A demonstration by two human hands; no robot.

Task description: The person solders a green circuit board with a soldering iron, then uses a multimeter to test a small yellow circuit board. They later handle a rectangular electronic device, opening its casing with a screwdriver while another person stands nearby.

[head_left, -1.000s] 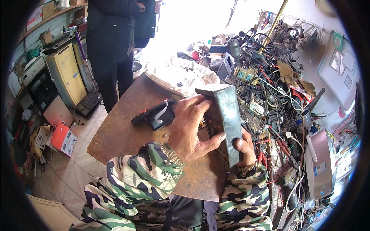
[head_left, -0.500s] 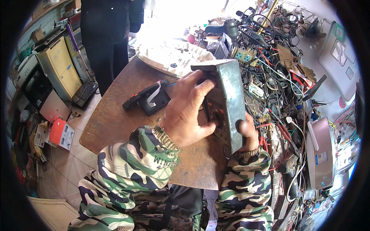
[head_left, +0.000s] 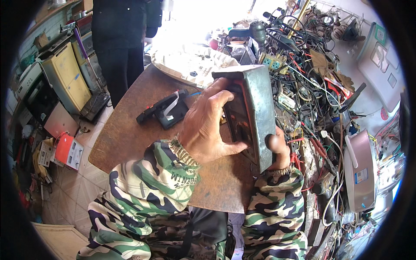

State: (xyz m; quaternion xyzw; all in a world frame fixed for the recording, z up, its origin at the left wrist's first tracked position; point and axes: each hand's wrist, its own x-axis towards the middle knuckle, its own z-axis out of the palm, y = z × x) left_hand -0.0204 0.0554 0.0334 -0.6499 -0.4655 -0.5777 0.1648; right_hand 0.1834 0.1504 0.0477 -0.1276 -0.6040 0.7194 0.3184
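Note:
A grey metal casing (head_left: pixel 261 117), box-shaped with one open side, is held up on edge above the wooden table (head_left: pixel 125 125). My right hand (head_left: pixel 279 149) grips its lower right edge, thumb on the outer face and the other fingers hidden behind. At the open side is my left hand (head_left: pixel 208 125): its fingers curl at the upper rim and its thumb lies against the lower part of the opening. The casing's dark inside shows only in part. Left of that hand, a black plastic module (head_left: pixel 167 110) with a white ribbon cable rests on the table.
A white tray (head_left: pixel 190 78) with small parts stands at the table's far end. On the right is a big heap of cables and electrical parts (head_left: pixel 299 86). A person in dark clothes (head_left: pixel 119 43) stands beyond the table. An orange-and-white device (head_left: pixel 69 151) sits on the floor at left.
The casing has turned slightly, so more of its dark inside shows. My left hand has shifted a little left, and its thumb is stretched straighter into the opening. My right hand keeps its grip.

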